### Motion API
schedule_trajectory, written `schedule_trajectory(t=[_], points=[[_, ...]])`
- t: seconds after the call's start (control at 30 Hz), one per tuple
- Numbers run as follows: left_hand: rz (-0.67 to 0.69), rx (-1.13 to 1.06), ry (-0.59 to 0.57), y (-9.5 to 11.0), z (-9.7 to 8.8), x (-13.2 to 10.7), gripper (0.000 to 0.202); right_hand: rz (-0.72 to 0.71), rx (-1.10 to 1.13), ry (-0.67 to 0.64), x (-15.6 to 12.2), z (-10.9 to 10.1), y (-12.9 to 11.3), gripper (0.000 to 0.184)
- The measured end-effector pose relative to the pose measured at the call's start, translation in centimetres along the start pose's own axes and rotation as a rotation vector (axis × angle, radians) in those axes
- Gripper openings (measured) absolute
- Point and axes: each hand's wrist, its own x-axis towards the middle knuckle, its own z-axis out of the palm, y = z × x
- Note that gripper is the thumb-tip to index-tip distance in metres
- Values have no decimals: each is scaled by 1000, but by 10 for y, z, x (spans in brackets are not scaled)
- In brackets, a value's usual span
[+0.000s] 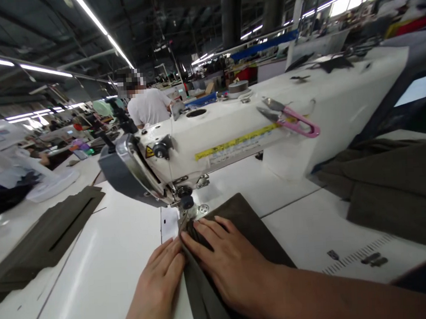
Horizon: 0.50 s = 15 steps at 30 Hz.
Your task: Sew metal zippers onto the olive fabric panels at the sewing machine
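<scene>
Beside the sewing machine (214,123), both hands (157,281) (236,265) press cloth (254,228), apparently folded.

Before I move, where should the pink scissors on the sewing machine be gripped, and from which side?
Probably by the rounded pink handle of the scissors, coming from the picture's right: the metal blades point left, away from that side.

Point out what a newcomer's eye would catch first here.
Probably the white industrial sewing machine, its arm stretching across the middle of the view. The pink-handled thread snips likely come next, bright against the side of that arm. Below the machine's head, the right hand lies spread over dark olive-brown fabric, with the left hand at the fabric's edge.
</scene>
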Motion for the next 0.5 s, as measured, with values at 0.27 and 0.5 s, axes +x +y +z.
schedule_trajectory(t=[0.27, 0.5], points=[[42, 49, 67, -1, -3, 2, 23, -3, 55, -19, -2, -8, 0, 50], [66, 48, 87, -5, 3, -2, 23, -15, 49, 6, -1, -6, 1, 51]])
